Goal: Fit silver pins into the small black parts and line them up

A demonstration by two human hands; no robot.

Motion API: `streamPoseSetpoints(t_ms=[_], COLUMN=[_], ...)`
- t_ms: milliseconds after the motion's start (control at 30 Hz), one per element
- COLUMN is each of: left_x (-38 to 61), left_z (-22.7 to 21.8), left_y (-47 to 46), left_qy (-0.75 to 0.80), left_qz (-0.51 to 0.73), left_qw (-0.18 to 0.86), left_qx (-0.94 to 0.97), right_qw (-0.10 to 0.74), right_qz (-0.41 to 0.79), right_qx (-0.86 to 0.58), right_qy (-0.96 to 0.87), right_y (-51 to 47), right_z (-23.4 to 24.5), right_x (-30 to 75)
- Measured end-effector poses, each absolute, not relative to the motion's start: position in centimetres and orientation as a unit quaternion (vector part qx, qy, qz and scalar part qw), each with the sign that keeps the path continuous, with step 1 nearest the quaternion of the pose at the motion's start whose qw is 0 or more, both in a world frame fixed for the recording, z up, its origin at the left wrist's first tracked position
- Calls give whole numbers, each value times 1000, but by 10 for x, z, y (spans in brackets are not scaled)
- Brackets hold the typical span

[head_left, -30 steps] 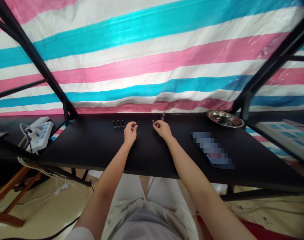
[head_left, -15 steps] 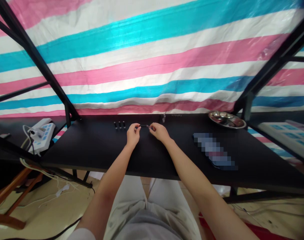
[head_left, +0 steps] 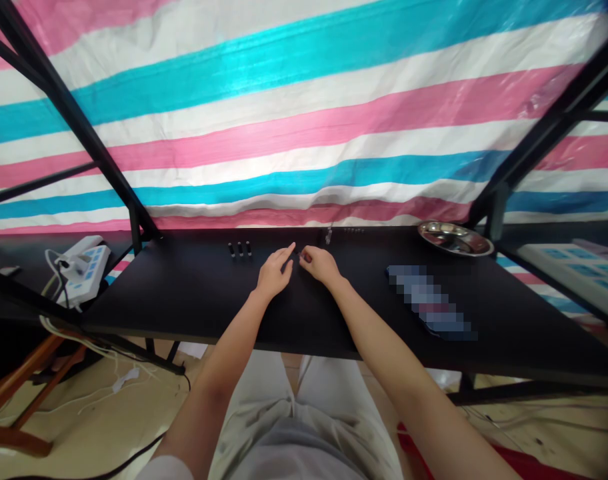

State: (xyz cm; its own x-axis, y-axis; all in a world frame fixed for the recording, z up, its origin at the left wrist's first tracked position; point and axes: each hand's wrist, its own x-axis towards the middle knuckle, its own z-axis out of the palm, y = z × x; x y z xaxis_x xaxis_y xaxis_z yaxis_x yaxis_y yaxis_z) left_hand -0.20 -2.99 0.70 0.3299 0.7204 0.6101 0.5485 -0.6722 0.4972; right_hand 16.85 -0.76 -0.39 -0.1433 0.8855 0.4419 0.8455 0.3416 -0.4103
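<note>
Nearest, at 6 o'clock: pale trousers (head_left: 304, 427) and two bare forearms reaching forward over the front edge of a black table (head_left: 194, 293). At the table's centre, left hand (head_left: 273, 273) with fingers loosely curled and the index finger stretched toward 1 o'clock, tip almost meeting the other hand. Right hand (head_left: 320, 265) just beside it, thumb and forefinger pinched together on a small thin part (head_left: 298, 253), perhaps a dark pin or rod, too tiny to make out. Whether the left hand grips anything: impossible to tell.

At 3 o'clock of the hands, a blurred flat object (head_left: 431, 303) lying on the table. At 11 o'clock, three short dark cylinders (head_left: 239, 250) standing in a row. At 12 o'clock, near the back edge, more tiny parts (head_left: 353, 230). At 2 o'clock, a metal dish (head_left: 455, 238). Far off at 9 o'clock, a white power strip (head_left: 81, 261) with cables. Behind everything, a striped tarp (head_left: 304, 113) in pink, white and turquoise.
</note>
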Motion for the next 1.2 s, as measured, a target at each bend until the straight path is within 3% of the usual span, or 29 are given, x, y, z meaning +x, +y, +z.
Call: streamPoseSetpoints(t_ms=[367, 600, 967, 1200], left_x=[-4, -3, -4, -21], left_z=[3, 3, 1, 14], left_y=[-29, -22, -20, -18], left_qy=[395, 404, 407, 465], left_qz=[328, 437, 482, 682], left_qw=[87, 74, 128, 214], left_qx=[854, 800, 766, 522], right_qw=[334, 328, 303, 326], right_qz=[44, 39, 54, 170], right_qx=[-572, -550, -543, -539], right_qy=[-747, -767, -781, -758], right_y=[-7, -10, -15, 13], right_z=[-6, -1, 2, -9], right_x=[168, 163, 147, 114])
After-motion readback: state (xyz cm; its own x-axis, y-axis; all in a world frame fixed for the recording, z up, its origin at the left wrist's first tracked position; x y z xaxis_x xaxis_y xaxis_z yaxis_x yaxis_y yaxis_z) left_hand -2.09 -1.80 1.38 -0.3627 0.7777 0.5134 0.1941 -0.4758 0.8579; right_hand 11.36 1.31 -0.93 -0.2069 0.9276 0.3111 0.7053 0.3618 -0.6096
